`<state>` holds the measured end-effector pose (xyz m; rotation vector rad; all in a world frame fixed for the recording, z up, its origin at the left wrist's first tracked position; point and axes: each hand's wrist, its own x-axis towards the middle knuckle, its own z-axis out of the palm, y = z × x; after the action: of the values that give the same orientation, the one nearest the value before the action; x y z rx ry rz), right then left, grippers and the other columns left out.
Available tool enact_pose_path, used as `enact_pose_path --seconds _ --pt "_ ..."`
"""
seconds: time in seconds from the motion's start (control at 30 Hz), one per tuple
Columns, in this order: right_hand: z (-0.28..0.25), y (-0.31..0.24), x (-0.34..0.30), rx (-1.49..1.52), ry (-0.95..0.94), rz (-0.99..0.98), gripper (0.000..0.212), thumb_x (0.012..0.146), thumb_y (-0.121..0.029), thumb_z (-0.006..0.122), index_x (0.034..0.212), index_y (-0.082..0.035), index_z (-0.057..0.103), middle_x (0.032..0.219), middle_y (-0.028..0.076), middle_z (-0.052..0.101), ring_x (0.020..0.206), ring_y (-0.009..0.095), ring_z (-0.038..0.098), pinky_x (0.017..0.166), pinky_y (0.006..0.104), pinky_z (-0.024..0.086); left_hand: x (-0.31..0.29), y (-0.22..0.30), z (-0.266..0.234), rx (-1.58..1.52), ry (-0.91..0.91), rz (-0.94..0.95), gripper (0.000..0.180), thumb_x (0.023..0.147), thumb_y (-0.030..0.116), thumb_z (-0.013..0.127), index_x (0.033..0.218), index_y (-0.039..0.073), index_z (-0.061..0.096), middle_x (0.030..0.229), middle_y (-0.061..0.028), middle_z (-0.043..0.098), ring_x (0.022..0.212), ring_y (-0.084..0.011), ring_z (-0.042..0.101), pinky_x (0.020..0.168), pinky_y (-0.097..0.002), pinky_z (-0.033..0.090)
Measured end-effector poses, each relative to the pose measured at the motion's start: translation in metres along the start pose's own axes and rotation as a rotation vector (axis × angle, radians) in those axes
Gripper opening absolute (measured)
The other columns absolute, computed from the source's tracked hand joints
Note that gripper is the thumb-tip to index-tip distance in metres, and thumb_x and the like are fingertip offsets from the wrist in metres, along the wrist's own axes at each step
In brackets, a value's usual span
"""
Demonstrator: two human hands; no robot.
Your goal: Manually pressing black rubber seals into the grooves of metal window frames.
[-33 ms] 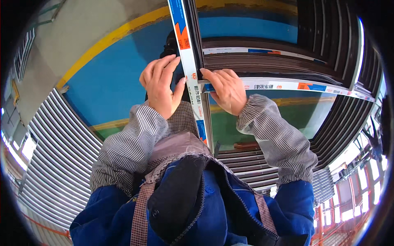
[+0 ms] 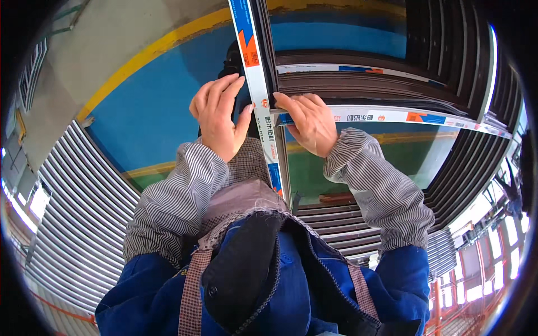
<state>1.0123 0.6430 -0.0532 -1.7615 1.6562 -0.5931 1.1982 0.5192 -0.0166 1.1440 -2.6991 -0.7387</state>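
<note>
A dark window frame stands before me, its long bar (image 2: pixel 258 84) covered with white, blue and orange protective film. From that bar a crossbar (image 2: pixel 386 115) with similar film runs off to the right. My left hand (image 2: pixel 219 117) is beside the long bar's left edge, fingers stretched and slightly bent, fingertips and thumb at the edge. Wrapped over the crossbar near the joint is my right hand (image 2: pixel 312 124), its thumb pointing at the long bar. The right fingertips are partly hidden behind the crossbar.
Stacked dark frames (image 2: pixel 459 61) stand at the right. Rows of pale metal profiles (image 2: pixel 84 218) lie at the left. A yellow line (image 2: pixel 162 45) borders the blue floor (image 2: pixel 140 106). Reddish rails (image 2: pixel 437 302) show at lower right.
</note>
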Motion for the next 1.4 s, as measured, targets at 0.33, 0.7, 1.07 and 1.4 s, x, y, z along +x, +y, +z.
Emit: enact_pose_path --seconds 0.33,0.7,1.07,1.4 --pt "-0.006 0.004 0.011 0.006 -0.005 -0.144 0.061 0.069 -0.003 0.070 0.127 -0.003 0.050 0.103 0.009 0.065 0.098 0.025 0.062 0.092 0.0385 0.044 0.009 0.009 -0.005 -0.027 0.033 -0.025 0.048 0.083 0.016 0.069 0.129 0.009 0.058 0.134 -0.0054 0.057 0.126 -0.0286 0.046 0.108 -0.0425 0.028" --pt "-0.044 0.050 -0.040 -0.299 0.029 0.141 0.065 0.063 -0.017 0.081 0.121 -0.003 0.055 0.117 0.011 0.060 0.109 0.030 0.058 0.093 0.0402 0.045 0.034 0.037 0.005 -0.085 -0.168 0.185 0.064 0.076 0.021 0.075 0.133 0.006 0.050 0.133 -0.0113 0.052 0.124 -0.0297 0.048 0.104 -0.0464 0.037" --pt "-0.036 0.051 -0.020 -0.247 -0.189 0.001 0.038 0.062 -0.018 0.078 0.092 -0.006 0.057 0.094 0.006 0.053 0.091 0.024 0.056 0.079 0.0348 0.046 0.033 0.071 0.075 0.002 -0.443 0.167 0.042 0.066 0.019 0.083 0.096 0.006 0.057 0.099 -0.0076 0.055 0.099 -0.0234 0.057 0.085 -0.0351 0.050" --pt "-0.037 0.052 -0.024 -0.216 -0.157 0.000 0.045 0.061 -0.019 0.079 0.100 -0.006 0.061 0.099 0.005 0.055 0.096 0.024 0.056 0.085 0.0384 0.045 0.032 0.064 0.073 -0.043 -0.431 0.243 0.046 0.061 0.017 0.083 0.100 0.003 0.062 0.101 -0.0073 0.059 0.100 -0.0257 0.058 0.086 -0.0369 0.049"
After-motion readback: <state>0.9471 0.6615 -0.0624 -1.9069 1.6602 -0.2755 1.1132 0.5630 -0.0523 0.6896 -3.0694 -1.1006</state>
